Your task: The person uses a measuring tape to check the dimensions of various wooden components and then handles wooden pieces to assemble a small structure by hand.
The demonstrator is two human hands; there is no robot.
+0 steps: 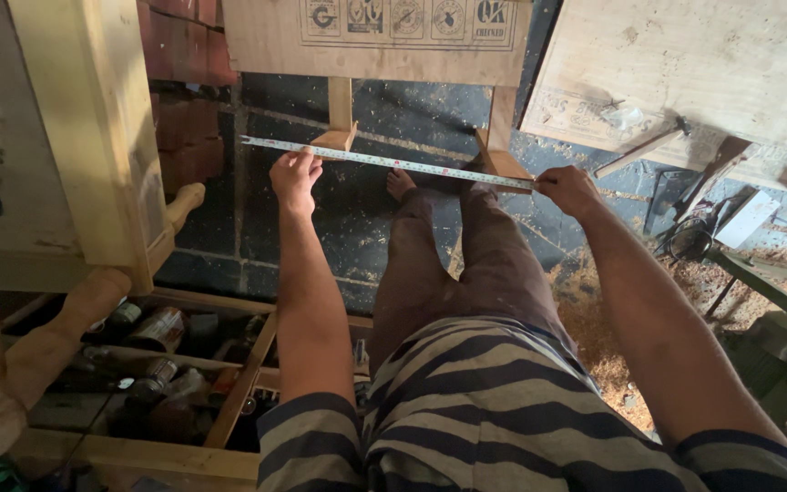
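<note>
A long white measuring tape [393,162] is stretched nearly level between my two hands, low over a dark tiled floor. My left hand [295,175] pinches the tape near its left end, a short tail sticking out past it. My right hand [567,187] grips the tape's right end. The tape runs in front of two slim wooden legs [340,114] that carry a plywood panel [375,36]. My legs and bare feet [401,184] stand just under the tape.
A pale wooden cabinet [93,137] with a turned leg rises at the left. Below it a wooden crate [239,392] holds several cans and bottles. Another plywood sheet [685,73] leans at the upper right. Sawdust [594,328] and a green machine [776,337] lie to the right.
</note>
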